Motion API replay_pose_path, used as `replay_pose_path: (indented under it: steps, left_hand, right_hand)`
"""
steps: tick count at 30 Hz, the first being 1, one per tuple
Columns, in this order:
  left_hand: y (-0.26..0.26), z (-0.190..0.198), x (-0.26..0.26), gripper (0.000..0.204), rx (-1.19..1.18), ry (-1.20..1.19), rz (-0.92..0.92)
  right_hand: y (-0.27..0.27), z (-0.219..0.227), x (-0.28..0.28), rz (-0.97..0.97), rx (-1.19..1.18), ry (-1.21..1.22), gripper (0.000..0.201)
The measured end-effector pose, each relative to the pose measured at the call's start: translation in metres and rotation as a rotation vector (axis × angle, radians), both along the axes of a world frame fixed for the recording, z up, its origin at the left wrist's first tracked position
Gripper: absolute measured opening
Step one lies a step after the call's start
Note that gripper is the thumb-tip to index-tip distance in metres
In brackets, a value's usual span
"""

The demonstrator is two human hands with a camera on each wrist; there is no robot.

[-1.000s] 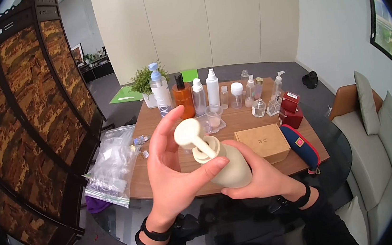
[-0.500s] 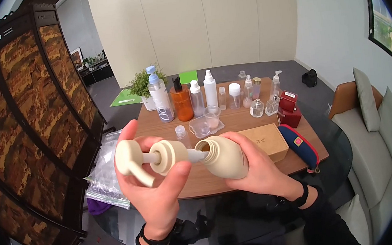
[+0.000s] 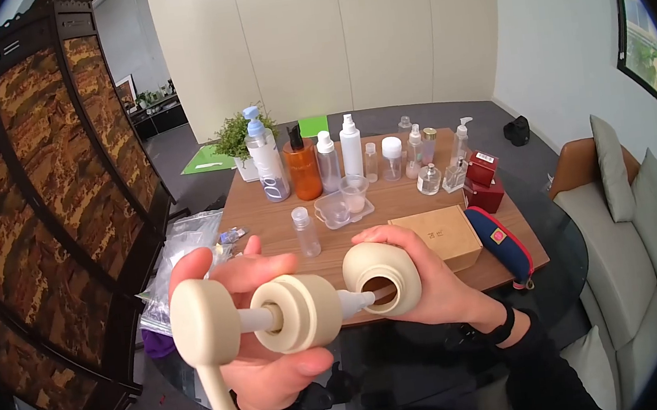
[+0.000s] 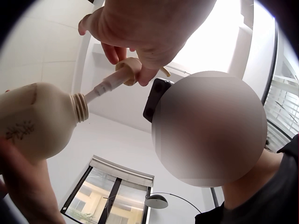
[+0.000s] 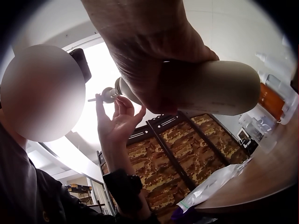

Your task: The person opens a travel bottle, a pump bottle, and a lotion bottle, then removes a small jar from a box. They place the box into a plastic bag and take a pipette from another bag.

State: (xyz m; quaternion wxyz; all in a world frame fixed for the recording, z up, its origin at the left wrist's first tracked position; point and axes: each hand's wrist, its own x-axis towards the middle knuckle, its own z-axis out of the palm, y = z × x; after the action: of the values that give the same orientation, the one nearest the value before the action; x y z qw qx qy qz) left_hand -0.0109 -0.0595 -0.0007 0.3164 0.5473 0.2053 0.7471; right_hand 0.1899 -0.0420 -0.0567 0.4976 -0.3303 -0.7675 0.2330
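Note:
My left hand (image 3: 265, 378) pinches the collar of a cream pump top (image 3: 300, 312) between thumb and fingers. The pump's spout hangs down at the left, and its pale stem points right into the mouth of a cream bottle (image 3: 374, 258). Around that bottle's body curls my right hand (image 3: 437, 286), keeping it tipped with the threaded neck facing left and toward me. In the left wrist view, the tube's end enters the open neck (image 4: 80, 108) while the collar stands apart from the threads. The tube's far end is hidden inside the bottle.
A small clear bottle (image 3: 306, 233) stands just beyond my hands. Behind it are a clear plastic tray (image 3: 333, 214), an amber pump bottle (image 3: 303, 172) and several others. A cardboard box (image 3: 448, 236) and navy pouch (image 3: 501, 243) lie right, plastic bags (image 3: 188, 240) left.
The pump top has come out of the bottle neck and been drawn left and nearer to me, leaving only the tube's end inside. The bottle has turned so its mouth faces me.

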Motion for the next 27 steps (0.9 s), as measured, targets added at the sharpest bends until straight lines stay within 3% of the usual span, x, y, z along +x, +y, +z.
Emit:
replay_pose_path:
  steps: [9, 10, 12, 15, 18, 21, 24, 27]
  left_hand:
    - [0.014, -0.005, 0.002, 0.096, 0.096, 0.069, -0.136]
    - [0.01, 0.0, 0.005, 0.09, 0.018, 0.029, -0.275]
    - [0.019, -0.001, 0.007, 0.084, 0.141, 0.062, -0.343]
    - [0.027, -0.003, 0.01, 0.076, 0.029, 0.127, -0.463]
    - [0.025, -0.006, 0.013, 0.074, 0.056, 0.094, -0.464]
    - [0.029, -0.007, 0.008, 0.072, 0.089, 0.233, -0.513]
    - [0.024, -0.005, 0.013, 0.074, -0.004, 0.209, -0.525]
    - [0.014, 0.003, 0.017, 0.086, -0.242, 0.076, -0.611]
  right_hand:
    - [-0.016, 0.013, -0.003, 0.001, -0.116, 0.008, 0.079]
    - [-0.018, 0.016, -0.004, 0.004, -0.13, 0.007, 0.079]
    - [-0.022, 0.02, -0.005, 0.008, -0.159, 0.005, 0.078]
    - [-0.034, 0.031, -0.006, 0.023, -0.246, 0.02, 0.078]
    - [-0.035, 0.032, -0.005, 0.044, -0.246, 0.015, 0.078]
    - [-0.036, 0.032, -0.004, 0.052, -0.245, 0.015, 0.079]
    - [-0.036, 0.031, -0.004, 0.047, -0.256, 0.018, 0.08]
    - [-0.036, 0.03, -0.004, 0.082, -0.297, 0.014, 0.081]
